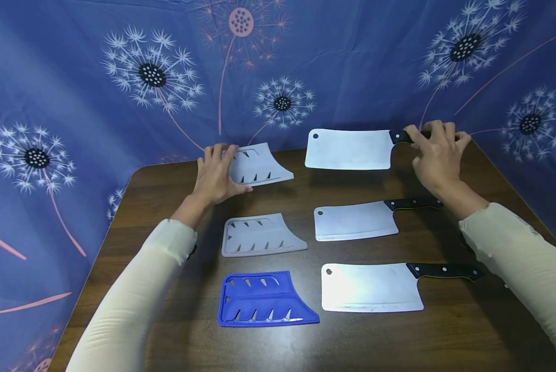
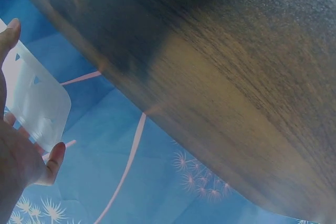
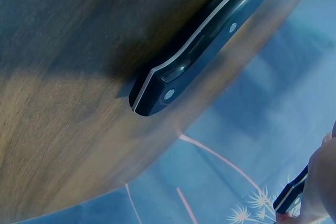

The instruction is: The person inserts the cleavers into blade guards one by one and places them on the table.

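Observation:
At the table's far side my left hand grips the left end of a whitish slotted blade cover, which is tilted up; the left wrist view shows the cover between thumb and fingers of the hand. My right hand holds the black handle of a cleaver whose blade points left, its handle end showing beside the hand in the right wrist view. A gap separates cover and blade.
Nearer on the wooden table lie a whitish cover and a blue cover. Right of them lie two more cleavers, handles to the right, under my right forearm's side. Patterned blue cloth hangs behind.

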Demonstrator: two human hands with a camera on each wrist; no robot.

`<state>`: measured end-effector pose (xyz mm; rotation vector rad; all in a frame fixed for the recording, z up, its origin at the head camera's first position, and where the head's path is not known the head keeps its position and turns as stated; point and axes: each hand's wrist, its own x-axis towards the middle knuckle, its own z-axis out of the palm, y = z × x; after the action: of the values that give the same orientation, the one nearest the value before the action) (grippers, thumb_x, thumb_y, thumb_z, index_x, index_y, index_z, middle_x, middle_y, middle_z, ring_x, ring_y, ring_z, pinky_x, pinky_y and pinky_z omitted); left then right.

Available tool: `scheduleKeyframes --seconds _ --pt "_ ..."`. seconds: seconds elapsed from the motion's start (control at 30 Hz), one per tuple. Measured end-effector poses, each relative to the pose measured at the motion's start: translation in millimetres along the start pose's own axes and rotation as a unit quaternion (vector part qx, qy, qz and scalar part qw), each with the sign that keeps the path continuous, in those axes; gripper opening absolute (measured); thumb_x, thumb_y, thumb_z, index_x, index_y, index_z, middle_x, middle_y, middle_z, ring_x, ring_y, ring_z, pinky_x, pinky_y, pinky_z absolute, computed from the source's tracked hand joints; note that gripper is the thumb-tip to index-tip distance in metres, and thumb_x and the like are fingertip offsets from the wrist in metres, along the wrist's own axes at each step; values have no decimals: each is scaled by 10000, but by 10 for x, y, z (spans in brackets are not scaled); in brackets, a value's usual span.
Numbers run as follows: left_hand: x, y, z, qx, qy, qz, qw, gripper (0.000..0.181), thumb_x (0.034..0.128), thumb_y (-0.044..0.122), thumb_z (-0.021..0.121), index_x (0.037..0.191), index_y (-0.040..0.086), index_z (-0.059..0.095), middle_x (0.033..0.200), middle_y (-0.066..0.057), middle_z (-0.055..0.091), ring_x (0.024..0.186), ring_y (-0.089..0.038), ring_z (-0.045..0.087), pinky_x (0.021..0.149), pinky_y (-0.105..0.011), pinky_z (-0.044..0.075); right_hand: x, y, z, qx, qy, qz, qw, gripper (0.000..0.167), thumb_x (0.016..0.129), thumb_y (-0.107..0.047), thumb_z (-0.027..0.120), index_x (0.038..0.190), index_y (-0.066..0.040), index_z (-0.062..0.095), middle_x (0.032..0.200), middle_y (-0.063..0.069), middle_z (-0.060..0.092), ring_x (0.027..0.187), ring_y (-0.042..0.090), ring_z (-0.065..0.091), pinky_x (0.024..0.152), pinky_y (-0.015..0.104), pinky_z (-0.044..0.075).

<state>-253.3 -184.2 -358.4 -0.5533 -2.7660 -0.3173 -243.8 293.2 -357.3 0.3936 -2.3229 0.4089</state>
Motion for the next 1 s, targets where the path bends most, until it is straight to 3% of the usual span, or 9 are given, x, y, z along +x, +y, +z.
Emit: scheduleKeyframes --seconds 0.17,0.5,1.0 --pt "-2 10 -7 -2 150 79 9999 1060 561 555 872 1403 98 418 1339 -174 407 1203 -389 338 808 -522 331 7 3 5 60 185 -29 9998 580 754 204 492 1208 -127 638 1059 273 516 993 471 403 894 664 180" --pt "13 39 -18 16 343 199 9992 1053 559 567 866 1396 100 430 1325 -177 419 1201 -389 347 799 -519 333 5 -25 -16 14 -41 46 10000 657 710 216 514 1251 -146 603 1128 289 490 1046 468 377 922 656 159" --pt "17 100 -45 -85 440 306 9985 1050 567 555 868 1405 106 422 1348 -171 412 1210 -381 341 795 -509 324 38 -89 0 42 3 -60 10000 621 716 216 550 1216 -150 600 1136 295 501 1071 484 387 925 656 163"
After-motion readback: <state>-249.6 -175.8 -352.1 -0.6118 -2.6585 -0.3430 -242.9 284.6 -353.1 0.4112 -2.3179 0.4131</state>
